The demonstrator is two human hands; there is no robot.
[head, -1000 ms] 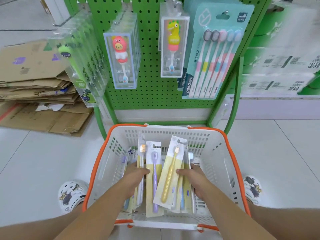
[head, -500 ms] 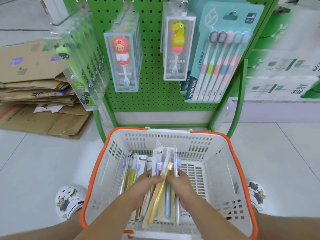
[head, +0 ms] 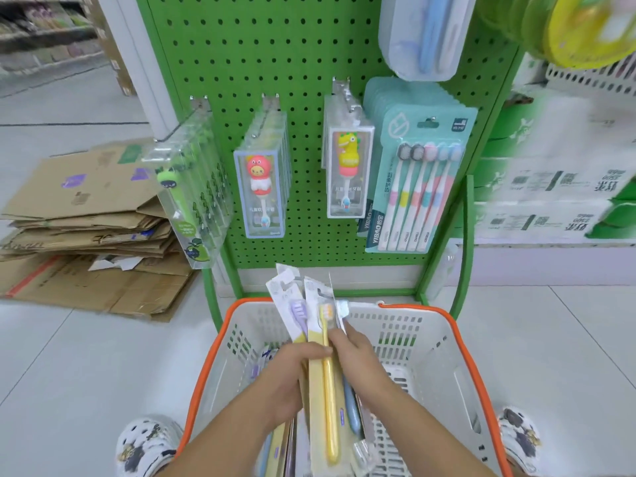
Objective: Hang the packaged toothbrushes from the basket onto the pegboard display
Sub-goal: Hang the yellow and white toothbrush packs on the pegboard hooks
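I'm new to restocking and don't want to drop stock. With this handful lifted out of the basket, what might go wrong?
1. Both hands, left hand and right hand, hold a fanned bundle of toothbrush packs; the purple-brush pack sticks out sideways and may slip from the grip.
2. The pegboard hooks in the lower row already look full, so forcing packs on could knock the pig toothbrush boxes off.

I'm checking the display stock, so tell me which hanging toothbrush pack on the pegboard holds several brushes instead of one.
The teal multi-brush pack at the right of the row. It shows five slim brushes side by side; the pig pack, dinosaur pack and green pack each show one.
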